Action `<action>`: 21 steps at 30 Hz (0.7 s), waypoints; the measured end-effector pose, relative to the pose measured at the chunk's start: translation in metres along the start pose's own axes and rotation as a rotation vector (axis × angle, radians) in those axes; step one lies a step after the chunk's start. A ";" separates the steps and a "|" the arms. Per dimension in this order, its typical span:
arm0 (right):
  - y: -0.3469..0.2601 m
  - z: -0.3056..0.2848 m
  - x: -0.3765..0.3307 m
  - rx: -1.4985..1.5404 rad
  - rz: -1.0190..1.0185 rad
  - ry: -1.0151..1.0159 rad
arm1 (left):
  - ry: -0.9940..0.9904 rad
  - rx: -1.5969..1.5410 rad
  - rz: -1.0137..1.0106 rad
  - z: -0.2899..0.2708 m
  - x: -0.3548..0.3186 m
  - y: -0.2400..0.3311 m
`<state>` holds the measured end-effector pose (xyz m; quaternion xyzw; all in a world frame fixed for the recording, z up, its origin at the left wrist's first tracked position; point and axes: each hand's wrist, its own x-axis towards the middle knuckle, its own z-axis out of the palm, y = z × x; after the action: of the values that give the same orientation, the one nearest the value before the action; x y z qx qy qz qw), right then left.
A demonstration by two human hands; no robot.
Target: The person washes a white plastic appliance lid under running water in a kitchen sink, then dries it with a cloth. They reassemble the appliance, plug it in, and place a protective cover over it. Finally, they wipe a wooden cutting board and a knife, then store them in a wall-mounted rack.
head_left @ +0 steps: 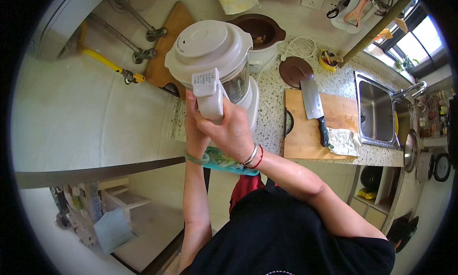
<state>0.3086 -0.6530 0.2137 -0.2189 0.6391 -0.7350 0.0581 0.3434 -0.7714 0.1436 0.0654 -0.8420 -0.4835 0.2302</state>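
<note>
A white blender [205, 41] with a broad lid, a clear jug and a white base stands on the counter, left of centre. My right hand [231, 129] is closed round the jug's white handle [209, 103]. Against the handle's left side is my left hand [194, 129], partly covered by the right one; its fingers show only in part and seem wrapped on the jug. Below my wrists lies a teal tray [234, 168] holding pale green cut pieces. The jug's contents are hard to make out.
Right of the blender, a wooden cutting board [298, 146] carries a cleaver [312, 101] and a white cloth [344, 141]. Behind are a brown-lined pot [274, 32], its brown lid [296, 72] and a cord [305, 39]. The sink [374, 108] is far right; a yellow gas pipe [102, 58] runs left.
</note>
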 end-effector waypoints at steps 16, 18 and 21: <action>0.007 0.007 0.012 -0.051 0.033 -0.061 | -0.130 -0.155 0.063 -0.015 0.018 -0.017; 0.006 0.003 0.012 -0.063 0.041 -0.084 | -0.149 -0.163 0.057 -0.017 0.021 -0.020; -0.001 -0.008 0.011 -0.126 0.012 -0.169 | -0.176 -0.428 -0.095 -0.027 0.027 -0.029</action>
<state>0.2958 -0.6499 0.2164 -0.2798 0.6783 -0.6717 0.1022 0.3289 -0.8169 0.1398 0.0120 -0.7330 -0.6652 0.1415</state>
